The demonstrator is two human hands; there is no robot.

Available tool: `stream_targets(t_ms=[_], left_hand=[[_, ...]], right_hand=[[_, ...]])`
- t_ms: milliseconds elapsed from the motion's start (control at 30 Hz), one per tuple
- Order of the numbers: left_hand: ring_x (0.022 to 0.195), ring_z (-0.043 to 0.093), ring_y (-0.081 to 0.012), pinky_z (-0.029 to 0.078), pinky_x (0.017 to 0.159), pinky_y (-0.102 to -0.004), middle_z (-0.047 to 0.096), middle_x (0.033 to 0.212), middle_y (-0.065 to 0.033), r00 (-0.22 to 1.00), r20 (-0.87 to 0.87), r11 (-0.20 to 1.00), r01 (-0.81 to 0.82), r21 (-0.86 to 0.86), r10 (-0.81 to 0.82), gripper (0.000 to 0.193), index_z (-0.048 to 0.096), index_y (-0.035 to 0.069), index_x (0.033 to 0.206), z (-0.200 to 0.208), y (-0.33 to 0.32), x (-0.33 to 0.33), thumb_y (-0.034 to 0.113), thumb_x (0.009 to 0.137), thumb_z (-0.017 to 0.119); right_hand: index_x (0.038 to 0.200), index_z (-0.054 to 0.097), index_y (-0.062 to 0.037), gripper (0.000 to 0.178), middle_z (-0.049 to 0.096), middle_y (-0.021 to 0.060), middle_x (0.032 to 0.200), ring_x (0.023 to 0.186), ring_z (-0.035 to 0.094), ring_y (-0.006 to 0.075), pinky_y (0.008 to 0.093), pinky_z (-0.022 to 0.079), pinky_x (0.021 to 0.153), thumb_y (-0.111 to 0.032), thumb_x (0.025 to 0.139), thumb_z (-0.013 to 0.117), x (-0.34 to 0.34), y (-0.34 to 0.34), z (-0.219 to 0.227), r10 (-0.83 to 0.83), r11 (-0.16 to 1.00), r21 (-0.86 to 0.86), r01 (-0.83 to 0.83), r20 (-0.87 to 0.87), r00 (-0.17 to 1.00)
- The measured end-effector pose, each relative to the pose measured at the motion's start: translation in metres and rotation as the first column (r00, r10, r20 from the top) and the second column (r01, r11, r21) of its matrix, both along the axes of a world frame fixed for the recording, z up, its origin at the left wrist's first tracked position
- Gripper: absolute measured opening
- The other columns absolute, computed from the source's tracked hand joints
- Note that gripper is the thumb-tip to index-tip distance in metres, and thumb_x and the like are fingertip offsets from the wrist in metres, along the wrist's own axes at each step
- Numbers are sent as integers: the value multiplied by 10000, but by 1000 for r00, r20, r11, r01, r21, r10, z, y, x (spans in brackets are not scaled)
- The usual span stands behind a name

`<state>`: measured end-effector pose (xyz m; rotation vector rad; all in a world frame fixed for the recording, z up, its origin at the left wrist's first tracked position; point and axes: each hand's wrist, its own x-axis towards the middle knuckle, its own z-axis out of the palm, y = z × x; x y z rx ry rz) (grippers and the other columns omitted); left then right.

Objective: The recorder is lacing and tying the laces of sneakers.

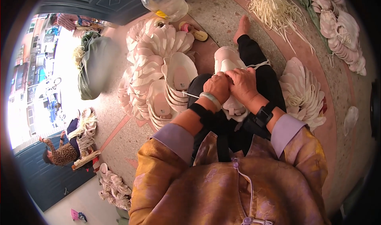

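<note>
A speckled floor [216, 8] is stretching beneath me. A pale shoe [227, 58] is resting between my thighs [273, 82]; my left hand [216, 87] and right hand [243, 85] are meeting over it, fingers curled, though I cannot tell what, if anything, they're gripping.

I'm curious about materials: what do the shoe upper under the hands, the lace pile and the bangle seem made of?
Shoe upper: probably matte synthetic fabric, its white panel visibly textured. Lace pile: likely soft, dull textile cord, since strands drape and tangle. Bangle: smooth and pale with slight sheen, perhaps stone, though glass or plastic is possible.
</note>
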<state>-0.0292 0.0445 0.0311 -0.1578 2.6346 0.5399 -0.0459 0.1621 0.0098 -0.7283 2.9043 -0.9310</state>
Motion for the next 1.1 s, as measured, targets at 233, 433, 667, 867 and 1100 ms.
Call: stream_targets(t_ms=[233, 433, 667, 867, 1100], left_hand=[[868, 585, -356, 453, 757, -437, 621, 869, -184, 975, -215, 963, -2, 269, 62, 248, 569, 63, 959, -13, -20, 19, 34, 722, 502], [819, 588, -376, 469, 726, -434, 609, 828, -207, 938, -347, 949, 103, 296, 6, 319, 568, 35, 975, -8, -26, 22, 8, 666, 496], [755, 590, -382, 480, 674, -419, 598, 781, -219, 911, -412, 937, 132, 323, 14, 305, 588, 8, 908, -8, -28, 23, -2, 616, 498], [659, 605, -334, 483, 609, -365, 598, 700, -195, 881, -471, 916, 153, 372, 44, 272, 611, 5, 881, -13, -37, 27, 17, 623, 528], [580, 586, -145, 474, 571, -283, 600, 637, -104, 959, -269, 835, 71, 546, 94, 276, 648, 27, 946, -12, -48, 26, 74, 680, 590]], right_hand=[[820, 568, -134, 187, 568, 27, 740, 743, 580, 205, 405, 323, 809, -196, 679, 673, 10, -4, -3, 14, 999, -48, -19, -103, 995], [814, 543, -117, 183, 528, 31, 701, 715, 559, 210, 392, 355, 787, -160, 683, 663, 12, 2, -7, 45, 992, -105, -73, -244, 969], [768, 509, -107, 169, 523, 40, 697, 713, 558, 219, 386, 373, 763, -172, 700, 649, 13, -1, -12, 44, 993, -92, -74, -291, 956], [765, 514, -101, 172, 526, 54, 704, 713, 561, 224, 390, 386, 773, -205, 709, 640, 18, -5, -9, 64, 997, -13, -73, -351, 934], [751, 561, -81, 66, 544, 69, 716, 725, 573, 221, 457, 374, 836, -102, 777, 504, 24, -11, -4, 181, 969, 229, -98, -375, 909]])
